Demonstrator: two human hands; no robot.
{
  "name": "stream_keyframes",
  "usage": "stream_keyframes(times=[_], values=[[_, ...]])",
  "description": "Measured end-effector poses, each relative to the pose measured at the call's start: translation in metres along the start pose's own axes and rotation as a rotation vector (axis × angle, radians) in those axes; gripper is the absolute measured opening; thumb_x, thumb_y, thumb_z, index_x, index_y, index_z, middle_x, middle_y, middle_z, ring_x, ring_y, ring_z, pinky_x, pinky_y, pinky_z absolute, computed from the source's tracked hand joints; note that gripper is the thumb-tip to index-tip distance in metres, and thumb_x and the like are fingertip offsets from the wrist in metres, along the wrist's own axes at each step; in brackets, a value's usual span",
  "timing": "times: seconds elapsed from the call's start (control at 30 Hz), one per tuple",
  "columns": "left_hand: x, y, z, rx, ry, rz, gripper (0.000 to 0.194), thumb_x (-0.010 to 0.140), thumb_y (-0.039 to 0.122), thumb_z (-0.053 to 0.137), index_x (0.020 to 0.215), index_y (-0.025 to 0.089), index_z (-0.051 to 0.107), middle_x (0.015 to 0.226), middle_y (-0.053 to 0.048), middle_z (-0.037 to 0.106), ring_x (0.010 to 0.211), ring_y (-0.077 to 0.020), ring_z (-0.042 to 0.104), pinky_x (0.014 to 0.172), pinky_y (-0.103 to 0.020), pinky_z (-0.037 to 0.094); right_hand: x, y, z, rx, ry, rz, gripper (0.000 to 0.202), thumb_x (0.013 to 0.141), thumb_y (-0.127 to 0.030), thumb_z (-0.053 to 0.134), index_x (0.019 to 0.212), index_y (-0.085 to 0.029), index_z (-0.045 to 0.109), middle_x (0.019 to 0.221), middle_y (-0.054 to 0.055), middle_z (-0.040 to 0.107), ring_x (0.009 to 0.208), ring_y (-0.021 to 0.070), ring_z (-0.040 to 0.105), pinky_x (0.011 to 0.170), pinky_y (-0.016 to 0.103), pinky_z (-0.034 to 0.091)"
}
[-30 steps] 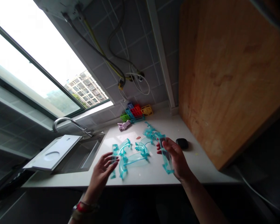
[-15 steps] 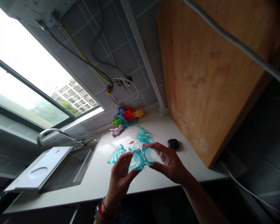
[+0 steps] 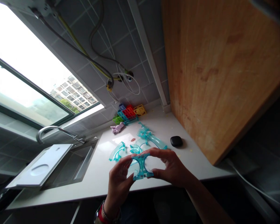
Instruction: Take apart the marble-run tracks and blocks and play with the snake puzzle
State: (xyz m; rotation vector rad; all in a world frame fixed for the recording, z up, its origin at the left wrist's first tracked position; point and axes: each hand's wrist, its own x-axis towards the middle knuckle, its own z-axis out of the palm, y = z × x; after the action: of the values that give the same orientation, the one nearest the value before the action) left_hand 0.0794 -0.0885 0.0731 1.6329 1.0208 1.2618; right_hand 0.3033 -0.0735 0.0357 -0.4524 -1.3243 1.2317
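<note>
Both hands pinch one pair of teal track pieces (image 3: 140, 167) between them, lifted clear of the counter (image 3: 100, 179). I have the left hand (image 3: 118, 180) on the pair's left edge, thumb and fingertips closed on the plastic, and the right hand (image 3: 171, 168) arched over from 3 o'clock, its fingers (image 3: 154, 151) along the top and its thumb under the lower right corner. Two curved sections sit back to back here, bowing away from each other, and I judge the step in hand to be pressing them together at their shared ends. Whether the connectors are fully seated I cannot tell; my fingers cover the joints.

As I read it, the next move calls for a steady squeeze from both sides, square to the joint, without twisting the thin walls, and then a check that the pair holds as one.

From the grip, the loose track (image 3: 151, 138) lies at 12 o'clock on the counter, near but not touching: several more curves and one longer run. One curve (image 3: 116, 151) sits at 11 o'clock, just beyond my left fingertips. A black case (image 3: 176, 141) rests at 1 o'clock, beside the wooden board (image 3: 219, 77). Colored blocks (image 3: 128, 113) stand well back at 12, against the tiled wall. The sink (image 3: 79, 161) lies off at 9 o'clock.
</note>
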Motion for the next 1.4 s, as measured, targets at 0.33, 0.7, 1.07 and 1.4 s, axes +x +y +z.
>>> stream_keyframes(times=[0.33, 0.7, 1.07, 1.4], values=[[-0.009, -0.009, -0.011, 0.056, 0.068, -0.069, 0.053, 0.072, 0.014, 0.092, 0.124, 0.021, 0.079, 0.125, -0.014, 0.078, 0.123, -0.0355, 0.071, 0.114, -0.049, 0.053, 0.001, -0.008, 0.003, 0.012, -0.076, 0.054, 0.047, 0.085, -0.034, 0.085, 0.131, -0.028, 0.075, 0.124, 0.007, 0.077, 0.119, 0.0314, 0.070, 0.108, 0.048, 0.051], [-0.014, -0.008, -0.013, 0.092, 0.044, -0.038, 0.055, 0.074, 0.005, 0.087, 0.126, 0.023, 0.078, 0.128, -0.013, 0.077, 0.125, -0.0360, 0.070, 0.112, -0.046, 0.055, 0.004, -0.007, 0.000, 0.018, -0.125, -0.023, 0.051, 0.084, -0.031, 0.087, 0.133, -0.034, 0.074, 0.125, 0.003, 0.078, 0.118, 0.0263, 0.070, 0.107, 0.038, 0.052], [-0.014, -0.009, -0.015, 0.064, 0.040, -0.054, 0.055, 0.074, 0.003, 0.086, 0.124, 0.025, 0.079, 0.127, -0.012, 0.077, 0.125, -0.0344, 0.070, 0.109, -0.042, 0.057, 0.006, -0.002, 0.005, 0.037, -0.115, 0.014, 0.053, 0.083, -0.031, 0.088, 0.134, -0.037, 0.073, 0.123, 0.002, 0.078, 0.117, 0.0260, 0.071, 0.107, 0.041, 0.053], [-0.008, 0.000, -0.013, 0.108, -0.029, 0.045, 0.045, 0.082, 0.014, 0.084, 0.124, 0.027, 0.079, 0.125, -0.010, 0.079, 0.123, -0.0319, 0.071, 0.112, -0.043, 0.055, 0.003, 0.000, 0.003, 0.065, -0.111, -0.001, 0.051, 0.083, -0.040, 0.088, 0.132, -0.032, 0.075, 0.127, 0.006, 0.076, 0.122, 0.0304, 0.069, 0.111, 0.047, 0.050]])
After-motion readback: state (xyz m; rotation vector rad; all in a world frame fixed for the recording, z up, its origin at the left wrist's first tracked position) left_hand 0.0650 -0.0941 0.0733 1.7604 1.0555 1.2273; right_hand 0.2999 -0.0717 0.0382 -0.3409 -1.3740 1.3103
